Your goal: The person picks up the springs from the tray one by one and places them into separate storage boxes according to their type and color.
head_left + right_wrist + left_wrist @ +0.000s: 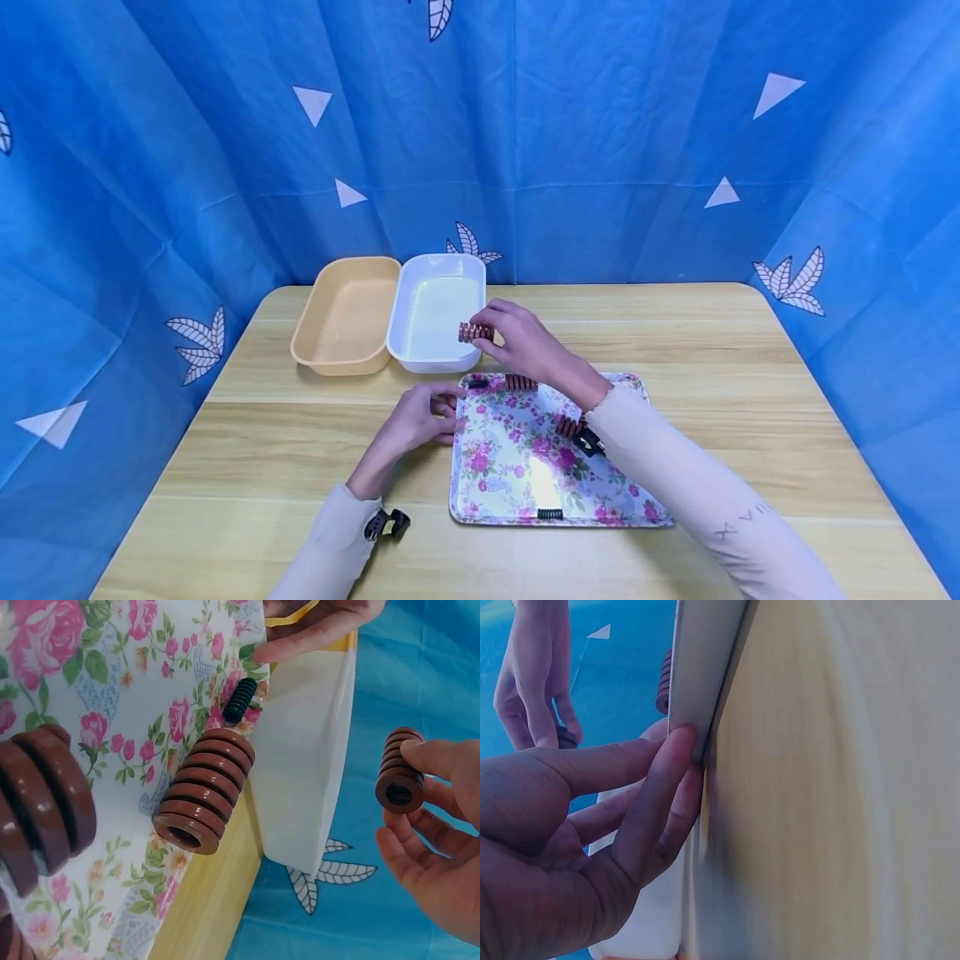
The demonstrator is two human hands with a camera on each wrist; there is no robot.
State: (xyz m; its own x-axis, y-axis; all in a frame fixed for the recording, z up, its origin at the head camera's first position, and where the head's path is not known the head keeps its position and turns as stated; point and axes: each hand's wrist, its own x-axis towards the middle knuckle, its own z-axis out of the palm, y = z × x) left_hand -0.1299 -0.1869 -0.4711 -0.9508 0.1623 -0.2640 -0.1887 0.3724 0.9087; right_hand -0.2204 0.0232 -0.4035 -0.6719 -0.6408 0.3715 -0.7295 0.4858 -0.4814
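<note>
My right hand (528,346) pinches a brown coil spring (476,332) between thumb and fingers, over the right front rim of the white basin (435,321). In the right wrist view that spring (400,769) shows its hollow end. With thumb and fingers, my left hand (417,419) grips the left edge of a floral tray (498,479); the left wrist view shows the tray edge (705,667) between them. Brown springs (521,382) lie on the tray, one partly hidden by the right forearm. A small dark green spring (477,384) sits at its far left corner, another (551,514) near the front edge.
A light orange basin (348,321) stands left of the white one, against it. Both are on the wooden table (712,342), behind the tray. A blue curtain (585,208) hangs around the back and sides. Each wrist wears a black strap device (387,525).
</note>
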